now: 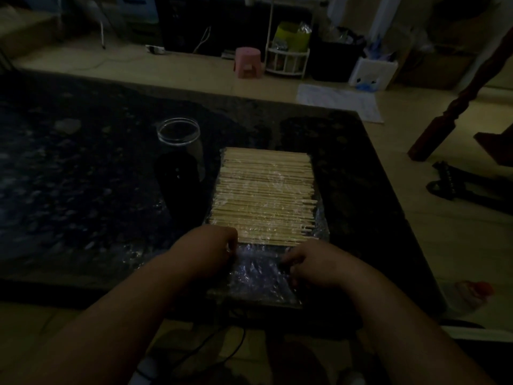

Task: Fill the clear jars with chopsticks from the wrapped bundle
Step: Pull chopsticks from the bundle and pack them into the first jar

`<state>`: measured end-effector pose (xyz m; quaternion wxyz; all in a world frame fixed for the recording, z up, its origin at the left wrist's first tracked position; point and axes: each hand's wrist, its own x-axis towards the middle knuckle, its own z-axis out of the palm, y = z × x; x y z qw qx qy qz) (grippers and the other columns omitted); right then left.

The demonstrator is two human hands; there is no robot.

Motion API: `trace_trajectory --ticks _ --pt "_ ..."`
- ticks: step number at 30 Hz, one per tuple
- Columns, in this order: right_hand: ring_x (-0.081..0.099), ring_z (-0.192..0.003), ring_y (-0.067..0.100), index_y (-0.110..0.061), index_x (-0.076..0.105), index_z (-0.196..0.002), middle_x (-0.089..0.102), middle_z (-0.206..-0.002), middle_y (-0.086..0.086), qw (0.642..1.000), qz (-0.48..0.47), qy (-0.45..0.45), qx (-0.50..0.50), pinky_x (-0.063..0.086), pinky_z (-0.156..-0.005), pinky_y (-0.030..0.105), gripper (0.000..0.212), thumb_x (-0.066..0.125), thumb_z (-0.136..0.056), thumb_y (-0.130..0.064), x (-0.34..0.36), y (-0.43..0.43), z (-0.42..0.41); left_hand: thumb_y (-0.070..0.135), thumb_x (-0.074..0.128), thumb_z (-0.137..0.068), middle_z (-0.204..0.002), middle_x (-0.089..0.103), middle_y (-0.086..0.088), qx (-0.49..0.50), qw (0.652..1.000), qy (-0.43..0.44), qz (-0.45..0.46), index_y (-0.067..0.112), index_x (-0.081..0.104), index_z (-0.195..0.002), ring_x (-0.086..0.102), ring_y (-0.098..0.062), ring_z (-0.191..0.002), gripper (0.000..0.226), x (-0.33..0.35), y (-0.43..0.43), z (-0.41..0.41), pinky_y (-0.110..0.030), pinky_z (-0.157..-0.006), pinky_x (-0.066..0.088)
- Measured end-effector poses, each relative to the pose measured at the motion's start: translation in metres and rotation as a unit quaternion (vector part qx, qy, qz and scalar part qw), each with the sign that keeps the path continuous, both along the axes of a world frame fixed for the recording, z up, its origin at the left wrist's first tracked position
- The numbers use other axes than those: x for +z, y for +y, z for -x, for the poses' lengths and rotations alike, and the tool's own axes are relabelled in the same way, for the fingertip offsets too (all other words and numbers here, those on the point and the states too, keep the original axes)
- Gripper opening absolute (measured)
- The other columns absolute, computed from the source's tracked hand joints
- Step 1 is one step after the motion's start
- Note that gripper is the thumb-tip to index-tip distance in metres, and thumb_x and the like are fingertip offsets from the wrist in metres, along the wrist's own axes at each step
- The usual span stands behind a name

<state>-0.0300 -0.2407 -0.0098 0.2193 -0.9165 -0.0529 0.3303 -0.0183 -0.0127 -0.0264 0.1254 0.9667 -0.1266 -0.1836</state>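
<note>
A flat bundle of pale wooden chopsticks (263, 194) lies on the dark table, still under clear plastic wrap (256, 273) that spreads out toward me. My left hand (206, 250) rests at the bundle's near left corner, fingers curled onto the wrap. At the near right corner my right hand (313, 263) pinches the same wrap. One clear jar (179, 151) stands upright and empty just left of the bundle. The scene is very dim.
The dark speckled table (83, 176) stretches far to the left. Its right edge runs close beside the bundle. On the floor beyond are a pink stool (248, 62), a white rack (287, 61) and a wooden furniture leg (455, 107).
</note>
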Motion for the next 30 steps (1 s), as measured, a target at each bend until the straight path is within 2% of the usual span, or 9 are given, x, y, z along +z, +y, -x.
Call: trace_trajectory --ticks 2,5,8,11,14,20,24,27,30 --pt "0.064 -0.103 0.019 -0.027 0.058 -0.132 0.066 -0.121 0.003 1.0 0.014 -0.003 0.008 0.053 -0.091 0.035 0.049 0.06 -0.086 -0.009 -0.003 0.001 0.002 0.033 0.059 -0.09 -0.111 0.061 0.004 -0.012 0.998 -0.052 -0.016 0.031 0.058 -0.108 0.058 -0.015 -0.094 0.018 0.002 0.0 0.001 -0.029 -0.077 0.048" --pt "0.052 -0.122 0.023 -0.034 0.039 -0.141 0.045 -0.146 0.005 0.999 0.028 -0.017 0.019 0.047 -0.101 0.036 0.064 0.063 -0.083 -0.02 -0.012 -0.001 0.002 0.035 0.058 -0.091 -0.116 0.053 0.004 -0.027 0.992 -0.108 -0.052 0.031 0.052 -0.119 0.055 -0.018 -0.103 0.03 0.003 0.0 0.002 -0.03 -0.079 0.047" --pt "0.044 -0.131 0.026 -0.029 0.03 -0.146 0.032 -0.154 0.011 1.0 0.012 0.006 0.027 0.039 -0.108 0.034 0.063 0.058 -0.089 -0.022 -0.016 0.003 0.001 0.039 0.056 -0.09 -0.109 0.055 0.002 -0.007 0.988 -0.146 -0.054 0.028 0.057 -0.105 0.057 -0.019 -0.095 0.018 0.004 0.0 0.001 -0.032 -0.075 0.049" --pt "0.044 -0.131 0.02 -0.027 0.041 -0.143 0.043 -0.148 0.002 0.998 -0.02 -0.037 0.041 0.037 -0.109 0.033 0.053 0.055 -0.092 -0.024 -0.02 0.013 0.004 0.034 0.053 -0.091 -0.095 0.058 0.002 0.055 0.987 -0.153 0.009 0.022 0.054 -0.088 0.059 -0.019 -0.083 0.013 0.006 0.0 0.0 -0.031 -0.066 0.047" --pt "0.051 -0.122 0.018 -0.025 0.052 -0.133 0.054 -0.137 0.0 0.994 -0.032 -0.105 0.02 0.042 -0.102 0.03 0.04 0.054 -0.093 -0.026 -0.023 0.028 0.007 0.031 0.051 -0.093 -0.085 0.055 0.003 0.109 0.978 -0.16 0.077 0.018 0.05 -0.087 0.058 -0.02 -0.077 0.014 0.008 0.0 -0.002 -0.032 -0.063 0.043" --pt "0.035 -0.132 0.019 -0.021 0.035 -0.145 0.036 -0.147 0.0 0.969 -0.025 -0.244 0.032 0.026 -0.11 0.027 0.052 0.048 -0.095 -0.019 -0.035 0.047 0.002 0.03 0.053 -0.092 -0.076 0.052 0.006 0.138 0.955 -0.211 0.159 0.021 0.046 -0.084 0.052 -0.015 -0.069 0.014 0.016 0.003 0.003 -0.032 -0.059 0.038" --pt "0.04 -0.124 0.023 -0.021 0.038 -0.141 0.043 -0.139 0.001 0.948 0.042 -0.306 0.08 0.031 -0.104 0.032 0.051 0.052 -0.092 -0.018 -0.04 0.058 -0.005 0.036 0.057 -0.085 -0.074 0.051 0.008 0.123 0.941 -0.26 0.176 0.024 0.048 -0.077 0.051 -0.012 -0.068 0.017 0.017 0.011 0.005 -0.031 -0.058 0.04" --pt "0.044 -0.118 0.027 -0.02 0.05 -0.127 0.047 -0.133 0.005 0.935 0.092 -0.331 0.093 0.035 -0.098 0.036 0.042 0.059 -0.087 -0.017 -0.046 0.063 -0.008 0.03 0.064 -0.079 -0.076 0.047 0.01 0.208 0.893 -0.33 0.223 0.023 0.047 -0.079 0.046 -0.011 -0.068 0.018 0.015 0.017 0.003 -0.03 -0.056 0.034" --pt "0.056 -0.105 0.031 -0.015 0.066 -0.109 0.06 -0.117 0.01 0.931 0.091 -0.344 0.084 0.044 -0.089 0.038 0.04 0.071 -0.069 -0.007 -0.051 0.069 -0.01 0.023 0.071 -0.078 -0.103 0.045 0.0 0.37 0.815 -0.357 0.266 0.017 0.049 -0.102 0.049 -0.02 -0.091 0.034 0.014 0.023 -0.002 -0.03 -0.074 0.038"
